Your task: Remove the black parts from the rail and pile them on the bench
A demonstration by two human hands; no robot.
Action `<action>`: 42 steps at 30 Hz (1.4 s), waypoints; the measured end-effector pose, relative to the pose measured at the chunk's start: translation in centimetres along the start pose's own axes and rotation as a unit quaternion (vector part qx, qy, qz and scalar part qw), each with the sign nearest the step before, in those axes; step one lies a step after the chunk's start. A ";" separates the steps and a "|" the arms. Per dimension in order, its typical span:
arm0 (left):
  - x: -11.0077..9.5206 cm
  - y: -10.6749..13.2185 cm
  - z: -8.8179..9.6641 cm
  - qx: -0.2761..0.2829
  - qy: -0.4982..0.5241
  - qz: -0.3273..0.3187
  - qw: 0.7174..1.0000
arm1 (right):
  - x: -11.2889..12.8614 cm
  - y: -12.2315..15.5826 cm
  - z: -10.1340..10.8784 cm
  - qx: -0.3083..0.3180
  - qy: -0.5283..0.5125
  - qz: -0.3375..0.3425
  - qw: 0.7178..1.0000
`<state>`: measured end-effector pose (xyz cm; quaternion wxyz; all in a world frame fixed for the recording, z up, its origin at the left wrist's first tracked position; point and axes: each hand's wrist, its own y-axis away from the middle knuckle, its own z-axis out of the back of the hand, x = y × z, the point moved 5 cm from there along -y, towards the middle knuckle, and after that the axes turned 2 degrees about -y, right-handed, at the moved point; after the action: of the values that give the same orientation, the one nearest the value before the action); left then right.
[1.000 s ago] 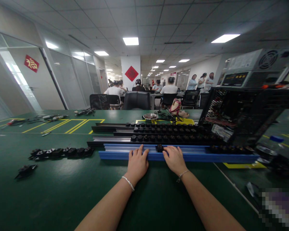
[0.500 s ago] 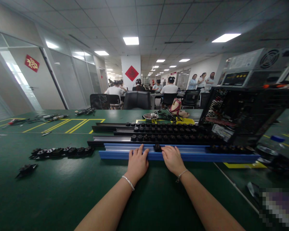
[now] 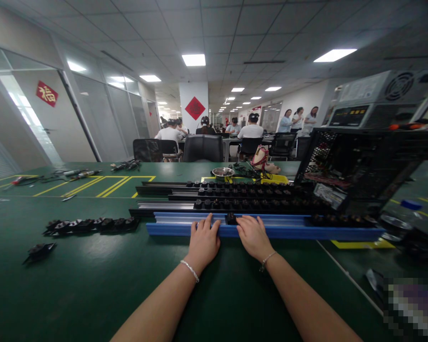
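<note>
A long blue rail (image 3: 288, 232) with a silvery inner channel lies across the green table in front of me. My left hand (image 3: 204, 240) rests over its middle-left part, fingers spread across the near edge. In the channel between my hands sits a small black socket-like module (image 3: 231, 218). My right hand (image 3: 254, 235) lies over the rail with its fingertips against the right side of that module, fingers stretched out rather than wrapped round it. Several similar black modules (image 3: 342, 221) fill the rail's right end. Their exact kind is too small to tell.
Behind lie several black rails (image 3: 164, 206) holding rows of modules. Loose black modules (image 3: 89, 225) form a row at left, with another piece (image 3: 39, 251) nearer. A metal bowl (image 3: 223, 173) stands farther back. An open computer case (image 3: 364, 166) and a bottle (image 3: 401, 221) stand at right.
My right hand has slid slightly left along the blue rail, and the black module has shifted left with it. My left hand stays in place.
</note>
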<state>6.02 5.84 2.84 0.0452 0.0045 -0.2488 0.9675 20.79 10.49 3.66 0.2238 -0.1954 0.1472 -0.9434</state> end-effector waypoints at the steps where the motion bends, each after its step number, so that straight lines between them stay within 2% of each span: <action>1: 0.0 0.0 0.0 0.000 0.001 0.000 1.000 | 0.0 0.0 0.0 0.000 0.001 0.000 1.000; 15: -0.3 0.1 -0.1 0.023 0.003 0.008 1.000 | 0.8 0.2 -0.3 0.008 0.010 0.013 1.000; 25: -0.8 0.3 0.4 0.035 0.013 -0.023 0.999 | 1.3 0.5 -0.8 0.010 0.010 0.025 1.000; 33: -0.9 0.2 0.1 0.058 0.002 -0.027 0.998 | 1.4 0.6 -0.9 0.008 0.020 0.020 1.000; 42: -1.0 0.2 0.2 0.052 0.004 -0.022 0.998 | 1.6 0.6 -1.0 0.009 0.036 0.017 0.999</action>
<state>6.95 5.44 2.90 0.0676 0.0080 -0.1983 0.9778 19.23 9.40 3.09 0.2362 -0.1569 0.1500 -0.9472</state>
